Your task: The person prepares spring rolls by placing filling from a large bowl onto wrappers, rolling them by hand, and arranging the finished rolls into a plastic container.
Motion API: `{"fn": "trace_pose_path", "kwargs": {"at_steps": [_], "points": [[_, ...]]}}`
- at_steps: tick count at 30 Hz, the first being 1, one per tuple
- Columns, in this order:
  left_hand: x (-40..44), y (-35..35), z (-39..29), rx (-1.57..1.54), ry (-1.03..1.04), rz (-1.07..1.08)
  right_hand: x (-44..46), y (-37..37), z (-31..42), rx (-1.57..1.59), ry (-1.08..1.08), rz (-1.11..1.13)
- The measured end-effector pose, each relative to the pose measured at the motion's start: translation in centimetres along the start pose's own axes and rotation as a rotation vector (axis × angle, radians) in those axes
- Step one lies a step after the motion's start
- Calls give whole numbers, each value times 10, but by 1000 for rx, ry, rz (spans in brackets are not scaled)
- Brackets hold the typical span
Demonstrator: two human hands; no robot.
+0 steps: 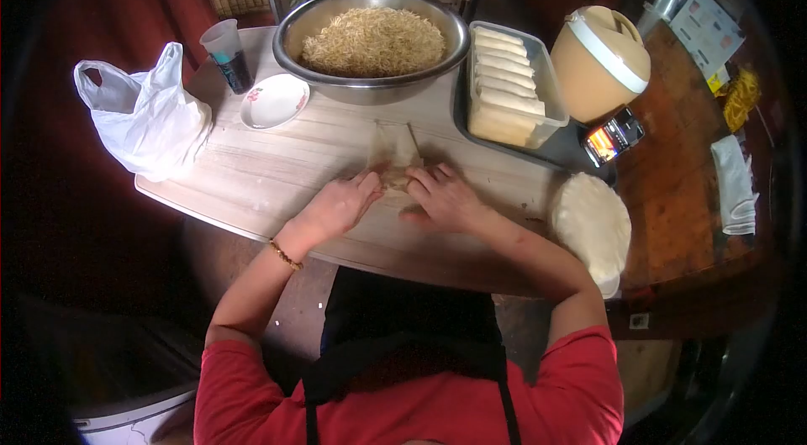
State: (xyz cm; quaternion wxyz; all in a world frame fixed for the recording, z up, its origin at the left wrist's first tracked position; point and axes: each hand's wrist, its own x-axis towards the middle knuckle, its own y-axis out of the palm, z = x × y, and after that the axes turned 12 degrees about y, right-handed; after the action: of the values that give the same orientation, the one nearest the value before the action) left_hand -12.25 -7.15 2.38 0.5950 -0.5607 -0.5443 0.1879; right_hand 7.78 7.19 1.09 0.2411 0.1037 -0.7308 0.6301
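A thin, translucent spring roll wrapper lies on the table in front of me, its far part flat and pointed. My left hand has its fingers curled on the wrapper's near left side. On the near right side, my right hand pinches it too. Between the hands the wrapper is partly rolled over a filling, mostly hidden by my fingers. Beyond it stands a large steel bowl heaped with bean sprouts. Finished spring rolls lie stacked in a clear plastic container. A pile of round wrappers sits by my right forearm.
At the left are a white plastic bag, a tumbler with dark contents and a small flowered dish. A dark tray bears the container. Behind the lit phone stands a tan jug.
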Motion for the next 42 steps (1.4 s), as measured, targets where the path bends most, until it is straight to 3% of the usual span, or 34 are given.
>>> {"fn": "trace_pose_path", "kwargs": {"at_steps": [4,9,13,19,22,24,28,31,33,34,36,40,42], "points": [[7,-7,-2,-33,-56,100,2,12,-2,-121,-25,-37],[21,5,0,57,81,-186,10,23,-16,60,10,38],[25,14,7,60,44,-188,15,30,-25,96,82,123],[26,24,21,-174,-168,-170,25,34,-22,237,228,21],[28,30,30,-321,-265,-181,31,28,-25,450,269,19],[31,31,36,-425,-330,-218,35,31,-28,587,401,131],[38,32,44,-483,-398,-201,46,30,-37,693,444,287],[44,24,33,-406,-434,-146,46,35,-42,728,420,300],[46,20,15,166,-156,-235,46,41,-45,751,390,288],[44,21,9,168,-155,-236,46,44,-47,750,389,287],[40,25,-4,338,39,-188,45,46,-51,683,313,252],[33,30,-27,330,-57,-133,41,45,-44,670,380,279],[32,32,-31,275,-129,-146,40,43,-35,413,337,148]]}}
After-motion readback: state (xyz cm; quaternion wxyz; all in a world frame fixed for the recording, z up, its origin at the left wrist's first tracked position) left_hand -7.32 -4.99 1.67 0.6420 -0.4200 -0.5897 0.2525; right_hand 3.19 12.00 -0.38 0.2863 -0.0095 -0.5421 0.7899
